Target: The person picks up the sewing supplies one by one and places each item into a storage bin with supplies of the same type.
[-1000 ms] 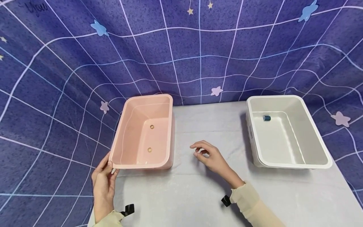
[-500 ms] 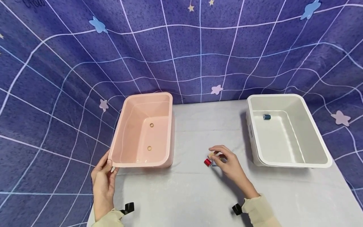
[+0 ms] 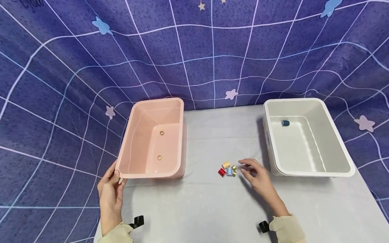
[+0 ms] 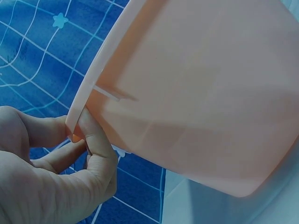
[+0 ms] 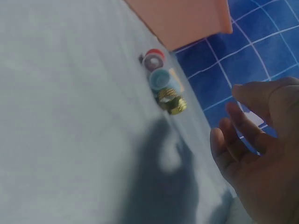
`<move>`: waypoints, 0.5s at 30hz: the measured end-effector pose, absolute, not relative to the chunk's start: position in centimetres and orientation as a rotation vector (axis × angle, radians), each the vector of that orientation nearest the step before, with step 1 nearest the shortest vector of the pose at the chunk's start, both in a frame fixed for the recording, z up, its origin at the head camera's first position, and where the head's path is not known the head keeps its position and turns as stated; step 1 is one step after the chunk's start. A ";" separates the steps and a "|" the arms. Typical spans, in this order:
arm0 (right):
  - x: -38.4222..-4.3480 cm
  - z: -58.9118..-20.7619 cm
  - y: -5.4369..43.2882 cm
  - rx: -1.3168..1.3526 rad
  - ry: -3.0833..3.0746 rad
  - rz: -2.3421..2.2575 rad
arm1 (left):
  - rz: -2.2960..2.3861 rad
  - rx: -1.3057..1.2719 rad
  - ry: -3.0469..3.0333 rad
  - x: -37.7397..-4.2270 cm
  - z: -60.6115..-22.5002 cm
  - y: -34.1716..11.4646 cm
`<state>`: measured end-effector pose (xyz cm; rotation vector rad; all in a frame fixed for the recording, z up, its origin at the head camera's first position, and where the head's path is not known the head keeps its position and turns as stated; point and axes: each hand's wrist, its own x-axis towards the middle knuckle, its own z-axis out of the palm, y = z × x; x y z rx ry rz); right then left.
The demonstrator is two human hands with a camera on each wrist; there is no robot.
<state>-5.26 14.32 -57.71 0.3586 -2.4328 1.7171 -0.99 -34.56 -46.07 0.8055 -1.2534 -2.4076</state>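
Observation:
My left hand (image 3: 110, 197) grips the near left corner of the pink tub (image 3: 139, 135), thumb and fingers about its rim (image 4: 91, 81). My right hand (image 3: 259, 176) hovers over the table just right of a small cluster, fingers loosely bent and holding nothing. That cluster has a red thread spool (image 3: 222, 172), a light blue spool (image 3: 229, 171), a peach spool (image 3: 226, 165) and two gold rings (image 3: 233, 167). In the right wrist view, the gold rings (image 5: 172, 100) lie nearest the hand. Inside the pink tub lie two more small gold rings (image 3: 159, 157).
A white tub (image 3: 307, 174) stands on the right, with a dark teal thread spool (image 3: 285, 123) on its floor. The white-covered table (image 3: 197, 209) runs back to a blue, star-patterned curtain (image 3: 194, 50), which also hangs along both sides.
My right hand has moved right and let go of the spools and gold rings, which now lie on the table. The left hand has kept its grip on the tub.

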 end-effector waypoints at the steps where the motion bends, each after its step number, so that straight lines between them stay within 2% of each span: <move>1: -5.2 -57.9 14.4 0.362 -2.444 1.713 | -2.406 0.807 -1.253 -1.0 -46.1 -34.6; 15: -5.3 -59.4 14.1 0.400 -2.721 1.445 | -2.398 0.766 -1.261 -0.9 -46.2 -34.5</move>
